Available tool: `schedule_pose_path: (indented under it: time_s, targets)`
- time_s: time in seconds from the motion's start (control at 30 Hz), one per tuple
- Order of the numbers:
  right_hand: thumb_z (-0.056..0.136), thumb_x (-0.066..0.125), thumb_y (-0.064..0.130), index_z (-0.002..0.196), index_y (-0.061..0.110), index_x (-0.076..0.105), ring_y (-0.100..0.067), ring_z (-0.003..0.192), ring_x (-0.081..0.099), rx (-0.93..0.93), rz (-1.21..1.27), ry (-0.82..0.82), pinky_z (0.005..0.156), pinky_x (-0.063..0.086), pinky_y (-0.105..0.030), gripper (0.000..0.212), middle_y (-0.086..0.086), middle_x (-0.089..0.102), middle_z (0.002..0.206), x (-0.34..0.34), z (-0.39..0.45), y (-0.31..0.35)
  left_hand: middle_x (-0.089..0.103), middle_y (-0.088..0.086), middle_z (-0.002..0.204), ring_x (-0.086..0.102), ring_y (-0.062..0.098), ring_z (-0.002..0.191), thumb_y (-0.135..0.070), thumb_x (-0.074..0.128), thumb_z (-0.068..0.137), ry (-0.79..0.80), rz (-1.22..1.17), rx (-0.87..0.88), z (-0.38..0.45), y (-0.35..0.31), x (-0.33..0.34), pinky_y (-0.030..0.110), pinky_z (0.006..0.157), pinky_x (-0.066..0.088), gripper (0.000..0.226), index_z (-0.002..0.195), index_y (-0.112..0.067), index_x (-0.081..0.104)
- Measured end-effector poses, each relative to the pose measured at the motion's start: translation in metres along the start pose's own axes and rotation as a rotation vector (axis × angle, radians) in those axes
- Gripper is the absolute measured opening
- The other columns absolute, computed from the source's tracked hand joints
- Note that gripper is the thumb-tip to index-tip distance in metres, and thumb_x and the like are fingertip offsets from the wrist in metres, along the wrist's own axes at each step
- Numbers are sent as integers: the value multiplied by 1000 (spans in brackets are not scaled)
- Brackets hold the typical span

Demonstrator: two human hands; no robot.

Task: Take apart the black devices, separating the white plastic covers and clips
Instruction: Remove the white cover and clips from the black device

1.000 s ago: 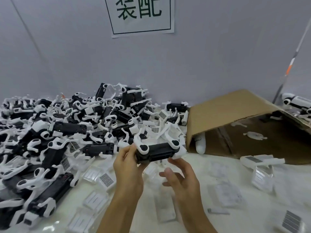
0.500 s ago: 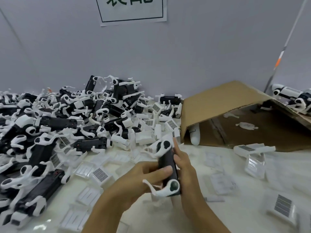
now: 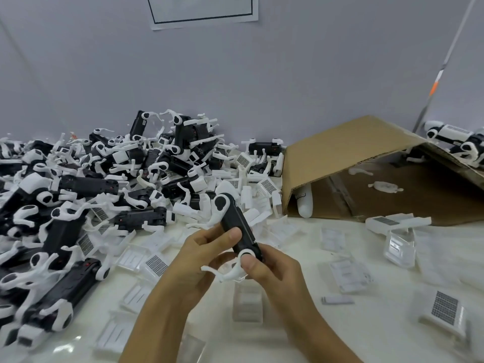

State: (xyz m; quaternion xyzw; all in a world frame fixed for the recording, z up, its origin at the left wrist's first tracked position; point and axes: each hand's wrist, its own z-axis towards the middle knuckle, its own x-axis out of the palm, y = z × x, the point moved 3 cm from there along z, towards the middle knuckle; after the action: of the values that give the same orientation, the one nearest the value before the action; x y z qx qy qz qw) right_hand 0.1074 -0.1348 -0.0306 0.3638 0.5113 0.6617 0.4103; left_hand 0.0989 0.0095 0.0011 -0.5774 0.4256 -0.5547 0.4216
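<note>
I hold one black device (image 3: 237, 225) above the white table, tilted with one end up and away from me. My left hand (image 3: 199, 258) grips its middle, thumb across the black body. My right hand (image 3: 272, 271) pinches the near end, thumb pressed on the white clip (image 3: 230, 272) that curves out below. Another white clip (image 3: 220, 208) sits on the far end. A large pile of black devices with white clips (image 3: 91, 195) covers the left side of the table.
An open cardboard box (image 3: 353, 158) lies on its side at the right with a few white parts inside. Loose white and clear covers (image 3: 345, 271) are scattered on the table around my hands. A wall stands close behind.
The device went from level in front of the pile to near-upright, then tilted. My right hand moved from beneath it to pinching the clip at the near end.
</note>
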Motion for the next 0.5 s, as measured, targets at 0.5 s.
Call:
schedule_pose_path:
  time_s: [0.5]
  targets:
    - [70,69,45,100,35,76,-23,93,73,-33,-8,13,84,59,-35,33,-3,77,97,-2,-2,7,73,14,119,69,34,111,-29,75,79,88,132,-16,-9,-7,1,58,107,42,30,107,-20,79]
